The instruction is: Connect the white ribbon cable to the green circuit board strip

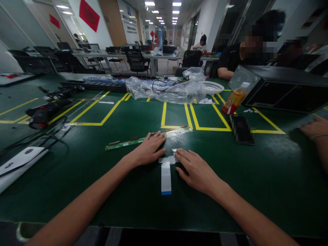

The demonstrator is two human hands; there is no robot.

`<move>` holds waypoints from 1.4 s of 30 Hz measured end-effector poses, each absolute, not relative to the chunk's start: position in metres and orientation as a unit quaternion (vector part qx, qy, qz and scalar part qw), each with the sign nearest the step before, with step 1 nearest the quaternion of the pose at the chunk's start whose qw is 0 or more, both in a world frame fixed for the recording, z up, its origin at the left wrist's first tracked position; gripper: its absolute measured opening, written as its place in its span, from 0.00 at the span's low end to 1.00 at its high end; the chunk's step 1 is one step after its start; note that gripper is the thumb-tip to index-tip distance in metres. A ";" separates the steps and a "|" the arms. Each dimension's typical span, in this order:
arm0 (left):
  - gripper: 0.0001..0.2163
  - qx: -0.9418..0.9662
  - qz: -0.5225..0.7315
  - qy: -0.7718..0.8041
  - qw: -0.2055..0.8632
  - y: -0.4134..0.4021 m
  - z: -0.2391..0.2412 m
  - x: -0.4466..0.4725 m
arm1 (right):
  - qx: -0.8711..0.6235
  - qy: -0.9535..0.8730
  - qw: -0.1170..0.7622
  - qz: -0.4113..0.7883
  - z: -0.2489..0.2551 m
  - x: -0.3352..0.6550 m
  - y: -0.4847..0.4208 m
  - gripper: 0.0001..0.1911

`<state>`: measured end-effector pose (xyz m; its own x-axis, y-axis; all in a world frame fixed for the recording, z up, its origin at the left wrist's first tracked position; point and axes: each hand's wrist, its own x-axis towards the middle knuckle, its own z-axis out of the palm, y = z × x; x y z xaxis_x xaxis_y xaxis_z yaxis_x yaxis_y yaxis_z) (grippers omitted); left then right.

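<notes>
A long, narrow green circuit board lies slantwise on the green table. My left hand rests palm down across its middle, fingers spread and covering part of it. Just nearer, a white flat ribbon cable with a blue end lies in an angular, folded shape. The fingertips of my right hand are over the cable's upper right part, stretched out flat with the thumb apart. Whether the cable's far end meets the board cannot be made out.
Clear plastic wrap with black cables lies at the back, beside a white basket. To the right are a drink bottle, a dark phone and a large black box. Another person's hand rests at the right edge.
</notes>
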<state>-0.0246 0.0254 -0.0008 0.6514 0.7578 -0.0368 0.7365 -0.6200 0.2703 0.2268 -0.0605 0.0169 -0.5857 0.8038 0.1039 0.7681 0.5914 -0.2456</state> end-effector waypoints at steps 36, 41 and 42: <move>0.27 0.947 0.059 0.290 0.125 0.003 0.006 0.001 | -0.479 -0.863 0.124 0.100 0.019 0.231 -0.058 0.25; 0.26 0.966 0.044 0.229 0.110 -0.002 0.001 0.009 | -0.496 -0.835 0.204 0.126 0.021 0.238 -0.052 0.23; 0.26 0.966 0.041 0.231 0.107 0.000 -0.001 0.009 | -0.498 -0.833 0.207 0.126 0.022 0.238 -0.051 0.23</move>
